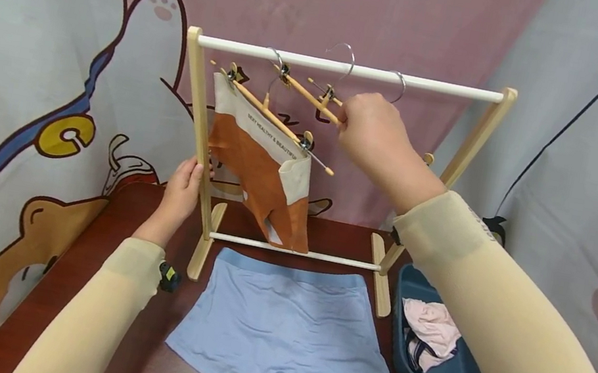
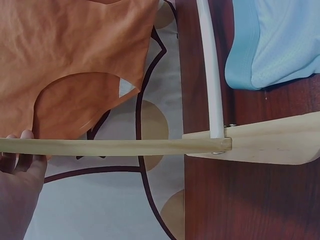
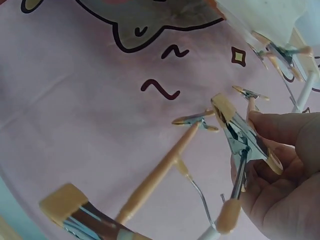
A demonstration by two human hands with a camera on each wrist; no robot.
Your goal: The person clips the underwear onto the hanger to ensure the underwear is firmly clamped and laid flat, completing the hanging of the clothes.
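Note:
My left hand [image 1: 181,189] grips the left wooden post [image 1: 198,99] of a small clothes rack, its fingers wrapping behind it in the left wrist view. Up by the white top bar [image 1: 437,86], my right hand [image 1: 376,137] holds a clip hanger [image 1: 311,97] by one end; its metal clip [image 3: 242,140] shows beside the thumb in the right wrist view. The held hanger's hook rises over the bar. Orange-and-cream underpants [image 1: 248,147] hang tilted from another clip hanger [image 1: 266,113] at the rack's left. Partly behind my right hand is a further hanger hook [image 1: 399,87].
Light blue boxer shorts [image 1: 279,330] lie flat on the dark red table [image 1: 150,347] before the rack. At the right stands a blue basket [image 1: 397,344] with pink and dark cloth [image 1: 432,330] inside. A patterned curtain [image 1: 424,22] hangs behind.

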